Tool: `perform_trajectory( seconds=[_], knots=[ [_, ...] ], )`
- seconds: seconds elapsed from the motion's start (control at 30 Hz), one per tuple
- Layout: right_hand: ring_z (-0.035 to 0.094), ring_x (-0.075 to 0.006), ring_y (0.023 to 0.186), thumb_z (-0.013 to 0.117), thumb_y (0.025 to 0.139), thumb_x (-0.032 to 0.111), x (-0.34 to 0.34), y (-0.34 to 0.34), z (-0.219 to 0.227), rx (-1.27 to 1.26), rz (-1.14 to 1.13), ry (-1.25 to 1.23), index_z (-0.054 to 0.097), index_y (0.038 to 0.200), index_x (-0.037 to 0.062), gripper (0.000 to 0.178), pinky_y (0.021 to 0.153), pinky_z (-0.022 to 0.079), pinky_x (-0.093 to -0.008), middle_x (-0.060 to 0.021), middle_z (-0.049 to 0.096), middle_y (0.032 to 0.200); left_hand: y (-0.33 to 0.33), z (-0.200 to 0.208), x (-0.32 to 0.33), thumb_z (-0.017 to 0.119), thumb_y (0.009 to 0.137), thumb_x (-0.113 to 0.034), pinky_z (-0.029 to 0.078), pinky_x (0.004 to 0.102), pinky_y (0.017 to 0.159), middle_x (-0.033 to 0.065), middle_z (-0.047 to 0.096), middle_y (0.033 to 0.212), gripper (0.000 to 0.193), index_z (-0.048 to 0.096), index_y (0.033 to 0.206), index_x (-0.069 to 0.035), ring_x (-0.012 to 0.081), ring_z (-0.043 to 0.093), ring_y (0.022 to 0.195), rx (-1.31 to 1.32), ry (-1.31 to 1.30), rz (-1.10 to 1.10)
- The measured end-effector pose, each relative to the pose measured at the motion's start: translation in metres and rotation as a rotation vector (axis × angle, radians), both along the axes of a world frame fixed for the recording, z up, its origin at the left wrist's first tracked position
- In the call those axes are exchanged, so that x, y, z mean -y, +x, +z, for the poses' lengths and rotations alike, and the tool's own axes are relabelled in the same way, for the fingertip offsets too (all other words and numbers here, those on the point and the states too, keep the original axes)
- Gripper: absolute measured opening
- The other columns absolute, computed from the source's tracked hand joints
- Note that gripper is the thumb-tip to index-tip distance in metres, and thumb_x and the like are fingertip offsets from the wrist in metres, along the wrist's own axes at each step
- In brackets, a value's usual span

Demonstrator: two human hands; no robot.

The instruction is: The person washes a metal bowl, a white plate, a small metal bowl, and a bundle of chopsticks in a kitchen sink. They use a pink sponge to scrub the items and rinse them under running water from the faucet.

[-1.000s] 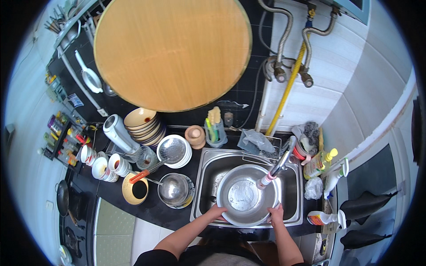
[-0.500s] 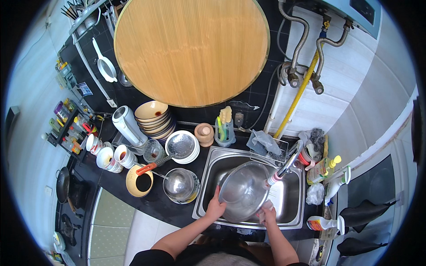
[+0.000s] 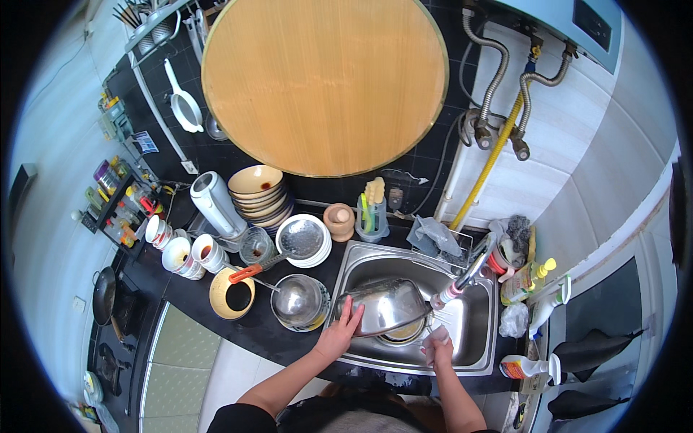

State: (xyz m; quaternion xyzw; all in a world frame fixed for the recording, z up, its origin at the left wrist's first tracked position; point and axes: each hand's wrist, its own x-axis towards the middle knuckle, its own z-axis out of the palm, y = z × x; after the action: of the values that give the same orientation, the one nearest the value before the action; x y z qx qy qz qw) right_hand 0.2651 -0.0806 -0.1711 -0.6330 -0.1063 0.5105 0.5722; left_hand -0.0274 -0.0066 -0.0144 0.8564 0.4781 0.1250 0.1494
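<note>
A shiny metal basin is tipped on its side over the sink, its outer wall turned up. My left hand grips its left side, fingers along the outside and the thumb out of sight. Just right of the basin, my right hand is closed round a pale, crumpled cloth, apart from the basin. The faucet reaches in from the right, its spout end close to the basin's right side. Under the basin's lower edge, part of a round dish shows on the sink bottom.
Left of the sink stand a metal bowl, a bowl with dark liquid, stacked white bowls and stacked cream bowls. A wooden mortar sits behind. Soap and spray bottles line the right side.
The basin has turned from showing its open inside to showing its outer wall. My right hand has come away from its rim with the cloth. The whole view has shifted slightly.
</note>
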Motion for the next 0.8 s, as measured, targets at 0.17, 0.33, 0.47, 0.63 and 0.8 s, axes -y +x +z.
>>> perform_trajectory(
  seconds=[0.17,0.33,0.47,0.63,0.8],
  knots=[
    [0.059,-0.0297,0.078,0.047,0.076,-0.001,-0.002,-0.002,0.006,0.000,-0.012,-0.008,0.042,0.110,0.0021,0.034,0.053,0.056,-0.0397,-0.0151,0.052,0.098,-0.022,0.006,-0.005,0.050,0.066,0.005,0.049,0.0370,0.064,0.0244,0.021,0.137,0.077,0.022,0.136,-0.010,0.0342,0.059,0.073,0.232,0.175,0.124],
    [0.058,-0.0310,0.080,0.050,0.077,0.001,-0.005,0.000,-0.005,-0.001,-0.010,-0.005,0.040,0.112,0.0032,0.037,0.053,0.056,-0.0394,-0.0153,0.052,0.099,-0.044,0.021,-0.015,0.041,0.071,0.009,0.044,0.0266,0.077,0.0168,0.050,0.117,0.060,0.032,0.129,-0.002,0.0186,0.057,0.091,0.949,-0.213,0.538],
    [0.058,-0.0316,0.080,0.051,0.077,0.002,-0.007,-0.003,-0.003,-0.050,0.001,0.004,0.040,0.113,0.0044,0.038,0.052,0.055,-0.0401,-0.0153,0.052,0.099,-0.074,-0.008,-0.046,0.046,0.071,0.004,0.050,0.0316,0.065,0.0108,0.057,0.093,0.040,0.045,0.110,0.001,0.0196,0.059,0.077,1.326,-0.323,0.772],
    [0.059,-0.0312,0.080,0.051,0.076,0.003,-0.010,-0.003,0.002,-0.051,-0.013,0.010,0.041,0.113,0.0048,0.038,0.052,0.055,-0.0401,-0.0151,0.052,0.099,-0.082,-0.001,-0.077,0.048,0.071,0.001,0.049,0.0288,0.043,0.0108,0.056,0.088,0.035,0.045,0.105,0.000,0.0227,0.061,0.072,1.511,-0.446,1.075],
    [0.059,-0.0304,0.079,0.051,0.076,0.003,-0.012,-0.004,0.013,-0.041,-0.003,0.024,0.041,0.112,0.0049,0.038,0.052,0.055,-0.0397,-0.0145,0.053,0.098,-0.100,-0.005,-0.090,0.049,0.072,-0.001,0.049,0.0274,0.039,0.0125,0.058,0.090,0.034,0.045,0.106,0.000,0.0238,0.062,0.068,1.433,-0.422,1.155]
  ],
)
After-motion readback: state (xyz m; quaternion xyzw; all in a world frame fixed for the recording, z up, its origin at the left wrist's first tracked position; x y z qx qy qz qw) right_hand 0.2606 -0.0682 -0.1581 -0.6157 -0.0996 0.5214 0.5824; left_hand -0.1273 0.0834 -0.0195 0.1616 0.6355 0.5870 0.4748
